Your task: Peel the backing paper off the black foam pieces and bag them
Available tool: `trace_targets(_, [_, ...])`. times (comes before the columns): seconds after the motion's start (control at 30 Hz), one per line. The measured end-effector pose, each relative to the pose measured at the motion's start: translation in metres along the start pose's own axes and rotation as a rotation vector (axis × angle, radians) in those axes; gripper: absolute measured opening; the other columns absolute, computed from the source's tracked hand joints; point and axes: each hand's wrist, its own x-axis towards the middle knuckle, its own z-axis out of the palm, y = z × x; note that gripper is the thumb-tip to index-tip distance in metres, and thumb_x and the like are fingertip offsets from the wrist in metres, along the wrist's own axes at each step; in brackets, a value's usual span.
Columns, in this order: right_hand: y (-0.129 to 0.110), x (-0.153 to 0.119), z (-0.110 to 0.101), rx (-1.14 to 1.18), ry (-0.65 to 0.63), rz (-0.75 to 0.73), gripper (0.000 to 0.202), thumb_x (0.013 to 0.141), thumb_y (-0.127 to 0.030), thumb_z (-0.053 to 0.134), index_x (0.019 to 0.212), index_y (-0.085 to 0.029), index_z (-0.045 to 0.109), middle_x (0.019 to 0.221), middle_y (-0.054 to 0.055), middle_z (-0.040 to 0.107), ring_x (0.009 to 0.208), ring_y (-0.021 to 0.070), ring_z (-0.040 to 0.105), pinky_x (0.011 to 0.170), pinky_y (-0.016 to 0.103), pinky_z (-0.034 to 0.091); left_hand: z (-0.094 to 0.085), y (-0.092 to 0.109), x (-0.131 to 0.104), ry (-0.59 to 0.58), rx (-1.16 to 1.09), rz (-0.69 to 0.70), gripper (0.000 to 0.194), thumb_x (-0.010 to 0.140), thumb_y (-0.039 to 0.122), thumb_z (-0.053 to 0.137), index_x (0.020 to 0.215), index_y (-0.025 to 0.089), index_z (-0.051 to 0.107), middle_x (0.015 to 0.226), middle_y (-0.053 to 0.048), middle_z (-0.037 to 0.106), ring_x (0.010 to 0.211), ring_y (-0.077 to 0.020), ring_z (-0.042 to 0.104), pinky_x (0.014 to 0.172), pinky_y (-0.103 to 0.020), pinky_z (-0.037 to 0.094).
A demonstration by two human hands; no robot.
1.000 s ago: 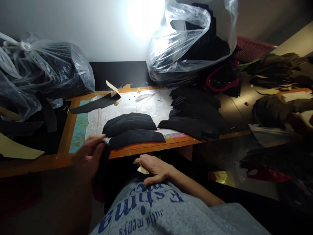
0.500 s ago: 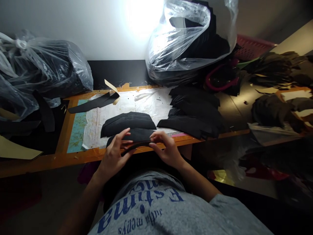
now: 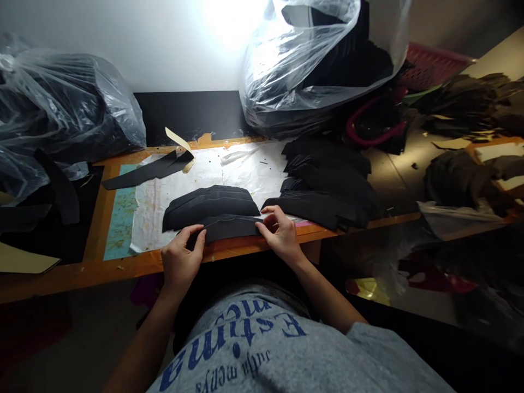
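A curved black fabric piece [image 3: 233, 228] lies at the table's front edge, between my hands. My left hand [image 3: 183, 256] pinches its left end between thumb and fingers. At the other end, my right hand [image 3: 280, 234] grips the corner the same way. Just behind it sits a small stack of like-shaped black pieces [image 3: 210, 202], their edges fanned slightly. To the right, a larger heap of black pieces [image 3: 327, 180] overlaps in several bundles; its near left tip comes close to my right fingers.
White paper [image 3: 241, 169] covers part of the tape-edged table [image 3: 135, 273]. A black strip with a cream strip [image 3: 143, 172] lies at the back left. Plastic bags of black pieces stand left [image 3: 82, 103] and behind [image 3: 282, 82]. A pink basket [image 3: 438, 65] is far right.
The black piece, bent up toward me before, now lies flatter on the table edge. Both hands have shifted to its ends, the left hand moving left and the right hand slightly right.
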Motion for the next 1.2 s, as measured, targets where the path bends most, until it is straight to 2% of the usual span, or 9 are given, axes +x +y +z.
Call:
trace_targets(0.17, [0.001, 0.002, -0.001, -0.058, 0.004, -0.03, 0.024, 0.09, -0.031, 0.065, 0.112, -0.022, 0.062, 0.074, -0.002, 0.06, 0.06, 0.0142, 0.057, 0.061, 0.026, 0.045, 0.003, 0.002, 0.003, 0.012, 0.039, 0.05, 0.019, 0.095, 0.035, 0.067, 0.102, 0.021, 0.077, 0.088, -0.003, 0.079, 0.062, -0.0163, 0.066, 0.071, -0.03, 0.051])
trace_targets(0.47, [0.002, 0.001, 0.0, -0.283, -0.024, -0.131, 0.022, 0.096, -0.022, 0.062, 0.117, -0.019, 0.064, 0.083, 0.003, 0.067, 0.072, 0.0191, 0.065, 0.071, 0.029, 0.05, 0.011, 0.001, 0.001, -0.017, 0.147, 0.14, 0.023, 0.101, 0.037, 0.06, 0.106, 0.02, 0.074, 0.096, -0.007, 0.078, 0.081, -0.0219, 0.071, 0.076, -0.031, 0.049])
trace_targets(0.6, [-0.005, -0.001, -0.005, -0.585, -0.047, -0.237, 0.02, 0.103, -0.024, 0.057, 0.116, -0.016, 0.069, 0.107, 0.015, 0.071, 0.095, 0.028, 0.069, 0.084, 0.037, 0.055, 0.005, -0.004, 0.005, -0.054, 0.417, 0.116, 0.044, 0.099, 0.056, 0.058, 0.111, 0.016, 0.074, 0.085, -0.01, 0.071, 0.082, -0.0286, 0.068, 0.074, -0.036, 0.047])
trace_targets(0.67, [-0.01, -0.002, -0.006, -0.7, 0.0, -0.256, 0.023, 0.103, -0.028, 0.059, 0.117, -0.015, 0.071, 0.123, 0.019, 0.069, 0.102, 0.0314, 0.068, 0.086, 0.041, 0.057, 0.001, -0.004, 0.005, 0.002, 0.504, 0.081, 0.06, 0.092, 0.068, 0.062, 0.112, 0.013, 0.073, 0.086, -0.013, 0.07, 0.086, -0.0324, 0.067, 0.079, -0.039, 0.049])
trace_targets(0.77, [-0.012, -0.006, 0.001, -0.73, 0.007, -0.382, 0.033, 0.105, -0.031, 0.056, 0.132, -0.015, 0.069, 0.142, 0.02, 0.064, 0.119, 0.0322, 0.065, 0.101, 0.045, 0.056, 0.007, 0.006, -0.005, 0.069, 0.451, 0.227, 0.063, 0.095, 0.062, 0.063, 0.128, 0.009, 0.069, 0.115, -0.021, 0.073, 0.11, -0.0358, 0.067, 0.1, -0.045, 0.048])
trace_targets(0.9, [-0.003, -0.017, 0.018, -0.724, -0.257, -0.61, 0.053, 0.11, -0.031, 0.044, 0.16, -0.015, 0.044, 0.164, 0.015, 0.048, 0.152, 0.0285, 0.043, 0.128, 0.054, 0.032, 0.03, 0.017, -0.034, -0.151, 0.333, 0.483, 0.067, 0.106, 0.045, 0.048, 0.163, 0.013, 0.036, 0.161, -0.019, 0.049, 0.149, -0.0348, 0.046, 0.126, -0.05, 0.029])
trace_targets(0.97, [0.006, -0.021, 0.021, -0.757, -0.299, -0.574, 0.06, 0.11, -0.034, 0.044, 0.164, -0.01, 0.035, 0.168, 0.018, 0.039, 0.157, 0.0306, 0.037, 0.129, 0.059, 0.028, 0.036, 0.011, -0.047, -0.191, 0.367, 0.413, 0.077, 0.106, 0.049, 0.044, 0.169, 0.013, 0.019, 0.167, -0.02, 0.038, 0.154, -0.0378, 0.04, 0.127, -0.055, 0.025])
trace_targets(1.07, [0.019, -0.022, 0.019, -0.737, -0.203, -0.477, 0.059, 0.109, -0.03, 0.044, 0.161, -0.002, 0.038, 0.165, 0.026, 0.04, 0.156, 0.0337, 0.039, 0.126, 0.056, 0.036, 0.027, -0.01, -0.058, -0.142, 0.421, 0.241, 0.083, 0.107, 0.049, 0.043, 0.169, 0.012, 0.004, 0.169, -0.024, 0.03, 0.154, -0.042, 0.039, 0.127, -0.065, 0.021])
trace_targets(1.2, [0.017, -0.019, 0.017, -0.566, -0.014, -0.48, 0.04, 0.106, -0.023, 0.049, 0.141, -0.007, 0.061, 0.154, 0.025, 0.055, 0.148, 0.0338, 0.051, 0.122, 0.056, 0.043, -0.004, -0.042, -0.037, 0.025, 0.414, 0.103, 0.073, 0.106, 0.041, 0.047, 0.168, 0.015, 0.02, 0.169, -0.024, 0.031, 0.157, -0.0444, 0.032, 0.126, -0.073, 0.016])
